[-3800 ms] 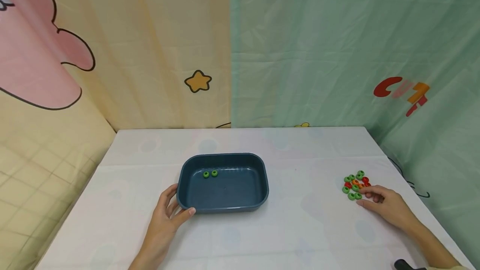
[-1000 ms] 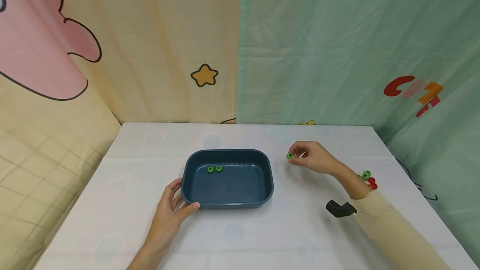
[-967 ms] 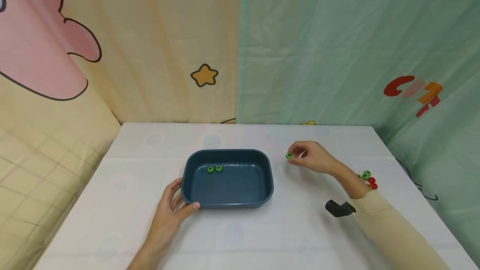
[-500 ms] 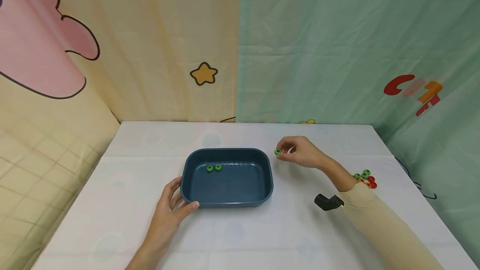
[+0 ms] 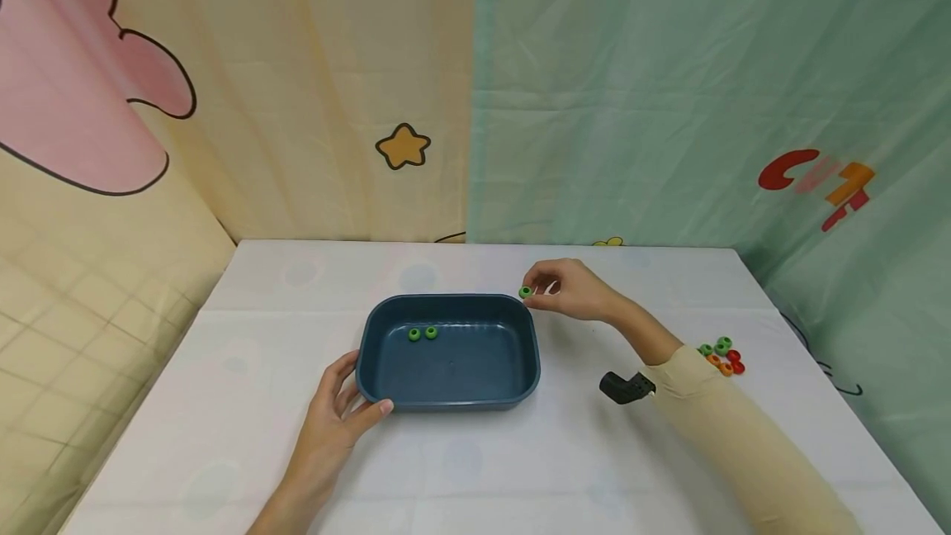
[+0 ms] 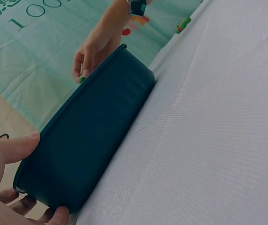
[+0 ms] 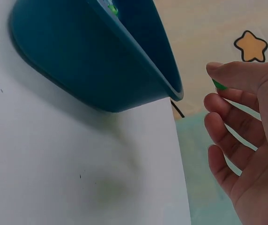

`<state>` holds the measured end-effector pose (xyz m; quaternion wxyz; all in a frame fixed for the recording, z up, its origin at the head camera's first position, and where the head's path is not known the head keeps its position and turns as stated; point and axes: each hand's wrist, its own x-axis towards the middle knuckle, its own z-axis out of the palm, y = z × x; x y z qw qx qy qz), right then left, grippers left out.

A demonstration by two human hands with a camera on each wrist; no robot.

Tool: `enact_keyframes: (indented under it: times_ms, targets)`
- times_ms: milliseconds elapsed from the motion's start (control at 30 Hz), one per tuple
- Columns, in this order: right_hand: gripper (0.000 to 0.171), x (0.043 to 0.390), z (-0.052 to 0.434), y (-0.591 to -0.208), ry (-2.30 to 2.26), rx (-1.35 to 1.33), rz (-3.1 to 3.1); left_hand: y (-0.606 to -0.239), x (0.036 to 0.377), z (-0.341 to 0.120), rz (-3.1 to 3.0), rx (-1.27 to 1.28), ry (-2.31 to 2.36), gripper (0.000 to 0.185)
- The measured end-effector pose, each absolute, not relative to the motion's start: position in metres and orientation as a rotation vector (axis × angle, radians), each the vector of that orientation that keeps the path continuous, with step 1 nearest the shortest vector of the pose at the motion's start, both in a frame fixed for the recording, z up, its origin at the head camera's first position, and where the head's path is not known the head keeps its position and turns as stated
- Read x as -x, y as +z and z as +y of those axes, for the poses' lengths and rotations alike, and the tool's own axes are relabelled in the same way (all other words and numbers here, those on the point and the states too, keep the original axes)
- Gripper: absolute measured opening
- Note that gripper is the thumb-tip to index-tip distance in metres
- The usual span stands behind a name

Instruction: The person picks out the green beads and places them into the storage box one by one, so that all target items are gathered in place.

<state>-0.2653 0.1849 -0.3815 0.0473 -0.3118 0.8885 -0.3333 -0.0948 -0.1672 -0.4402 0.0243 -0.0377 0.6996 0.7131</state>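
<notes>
A dark blue rectangular tray (image 5: 453, 370) stands on the table, with two green beads (image 5: 423, 333) lying toward its back left. My left hand (image 5: 327, 423) holds the tray's left end; in the left wrist view its thumb (image 6: 21, 147) lies at the rim and the fingers are against the outer wall. Above the tray's back right corner, my right hand (image 5: 572, 289) pinches one green bead (image 5: 525, 292) between thumb and forefinger. In the right wrist view that bead (image 7: 219, 85) is mostly hidden behind the thumb, and the other fingers are loosely curved.
A small cluster of green, orange and red beads (image 5: 719, 356) lies at the right of the table (image 5: 475, 477), partly behind the right sleeve (image 5: 735, 428). A black device (image 5: 626, 387) juts from the right wrist. Printed curtains (image 5: 594, 106) hang behind the table.
My right hand has carried a green bead leftward from the cluster to the tray's back right corner. More of the cluster shows now than a second ago. The left hand stays on the tray.
</notes>
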Motion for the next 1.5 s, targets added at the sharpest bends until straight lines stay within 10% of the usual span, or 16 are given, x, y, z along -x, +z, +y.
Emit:
enact_keyframes:
  times_ms: [1500]
  targets:
    - [0.025, 0.284, 0.087, -0.381, -0.988, 1.254, 2.52, -0.443, 0.095, -0.169, 2.129, 0.13, 2.218, 0.085]
